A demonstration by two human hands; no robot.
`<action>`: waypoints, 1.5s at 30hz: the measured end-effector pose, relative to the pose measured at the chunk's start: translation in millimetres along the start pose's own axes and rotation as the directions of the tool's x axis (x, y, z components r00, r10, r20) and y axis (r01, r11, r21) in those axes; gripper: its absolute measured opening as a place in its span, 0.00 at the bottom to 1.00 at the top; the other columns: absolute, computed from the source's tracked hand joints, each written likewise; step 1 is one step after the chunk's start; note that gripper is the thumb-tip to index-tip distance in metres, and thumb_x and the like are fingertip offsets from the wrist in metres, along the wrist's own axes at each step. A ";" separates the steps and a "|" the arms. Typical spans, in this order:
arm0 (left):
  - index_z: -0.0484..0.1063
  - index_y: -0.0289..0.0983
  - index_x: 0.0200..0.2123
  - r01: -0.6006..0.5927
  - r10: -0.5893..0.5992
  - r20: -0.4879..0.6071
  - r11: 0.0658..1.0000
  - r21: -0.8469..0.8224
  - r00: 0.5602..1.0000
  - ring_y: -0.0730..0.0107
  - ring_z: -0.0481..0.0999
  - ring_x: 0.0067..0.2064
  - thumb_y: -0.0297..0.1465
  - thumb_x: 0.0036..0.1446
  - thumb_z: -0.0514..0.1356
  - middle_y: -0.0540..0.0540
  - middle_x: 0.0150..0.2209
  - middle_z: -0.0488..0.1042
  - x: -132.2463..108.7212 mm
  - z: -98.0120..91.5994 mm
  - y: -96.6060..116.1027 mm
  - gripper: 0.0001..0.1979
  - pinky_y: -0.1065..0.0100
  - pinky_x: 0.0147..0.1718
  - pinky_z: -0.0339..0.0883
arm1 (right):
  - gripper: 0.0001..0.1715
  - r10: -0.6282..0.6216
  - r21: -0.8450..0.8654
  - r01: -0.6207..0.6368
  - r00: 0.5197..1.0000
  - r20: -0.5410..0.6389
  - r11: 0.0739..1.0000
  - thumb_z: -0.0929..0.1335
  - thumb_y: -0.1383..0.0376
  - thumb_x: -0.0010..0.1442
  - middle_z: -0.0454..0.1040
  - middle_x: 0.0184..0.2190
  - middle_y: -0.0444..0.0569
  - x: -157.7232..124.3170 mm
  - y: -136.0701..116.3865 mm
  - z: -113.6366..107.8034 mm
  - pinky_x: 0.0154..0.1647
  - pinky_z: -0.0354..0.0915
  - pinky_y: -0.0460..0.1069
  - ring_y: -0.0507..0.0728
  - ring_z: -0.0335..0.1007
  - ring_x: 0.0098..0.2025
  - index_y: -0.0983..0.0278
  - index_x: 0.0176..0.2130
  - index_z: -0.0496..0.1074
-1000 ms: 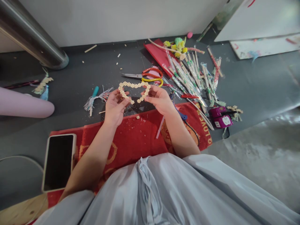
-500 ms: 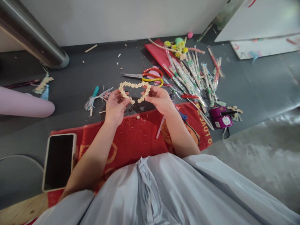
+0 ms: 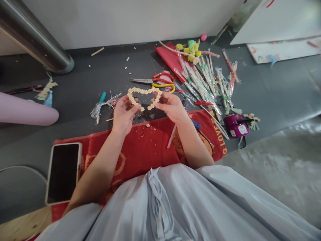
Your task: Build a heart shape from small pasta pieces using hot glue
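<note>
A cream-coloured, heart-like outline built of small knobbly pieces [image 3: 144,90] is held up between both hands, with a gap at its bottom. My left hand [image 3: 124,113] pinches its left side, thumb in front and fingers behind. Its right side is gripped by my right hand [image 3: 171,106] in the same way. Just beyond the outline lie scissors [image 3: 162,82] with one orange and one yellow handle loop. A small cream piece [image 3: 147,125] and crumbs rest on the red towel [image 3: 150,144] below the hands.
Many plastic-wrapped sticks [image 3: 200,80] lie to the right, near a red packet [image 3: 168,59]. A purple box [image 3: 236,125] stands farther right. On the left are a phone [image 3: 63,174], a pink cylinder [image 3: 27,109], a tassel of strings [image 3: 100,108] and a metal post [image 3: 37,36].
</note>
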State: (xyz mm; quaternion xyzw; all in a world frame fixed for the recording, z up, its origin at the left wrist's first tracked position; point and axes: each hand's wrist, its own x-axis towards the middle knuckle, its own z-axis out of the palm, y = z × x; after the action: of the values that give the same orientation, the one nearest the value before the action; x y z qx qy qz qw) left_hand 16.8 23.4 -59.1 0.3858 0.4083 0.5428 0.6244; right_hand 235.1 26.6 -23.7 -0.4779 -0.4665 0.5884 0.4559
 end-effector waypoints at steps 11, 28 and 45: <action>0.71 0.46 0.49 0.014 -0.014 -0.020 1.000 -0.008 1.000 0.64 0.83 0.46 0.47 0.40 0.82 0.46 0.50 0.79 -1.1 4.2 5.2 0.37 0.63 0.47 0.80 | 0.43 -0.001 0.003 0.001 1.000 0.008 1.000 0.83 0.45 0.41 0.83 0.44 0.46 -0.5 -2.0 0.3 0.58 0.73 0.59 0.58 0.76 0.47 0.59 0.52 0.79; 0.72 0.46 0.49 0.004 -0.005 -0.038 1.000 -0.018 0.999 0.65 0.83 0.45 0.47 0.38 0.82 0.47 0.49 0.80 -1.0 5.3 4.4 0.36 0.63 0.46 0.80 | 0.41 -0.008 -0.016 0.008 1.000 0.025 1.000 0.83 0.45 0.43 0.83 0.45 0.46 0.0 1.2 -2.4 0.57 0.74 0.58 0.58 0.77 0.48 0.57 0.52 0.78; 0.72 0.45 0.50 0.007 -0.007 0.006 1.000 0.019 1.000 0.57 0.82 0.52 0.47 0.44 0.80 0.44 0.52 0.78 0.3 -0.8 0.5 0.34 0.56 0.51 0.79 | 0.40 0.018 -0.001 -0.018 1.000 0.011 1.000 0.83 0.46 0.41 0.83 0.44 0.46 0.4 0.0 -1.4 0.58 0.74 0.60 0.59 0.77 0.50 0.57 0.50 0.79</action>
State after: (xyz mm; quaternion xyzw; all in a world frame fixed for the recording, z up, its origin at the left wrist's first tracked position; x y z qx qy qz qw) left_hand 16.0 23.8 -58.9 0.3920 0.4131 0.5354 0.6237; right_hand 236.5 27.1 -23.8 -0.4790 -0.4651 0.5947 0.4478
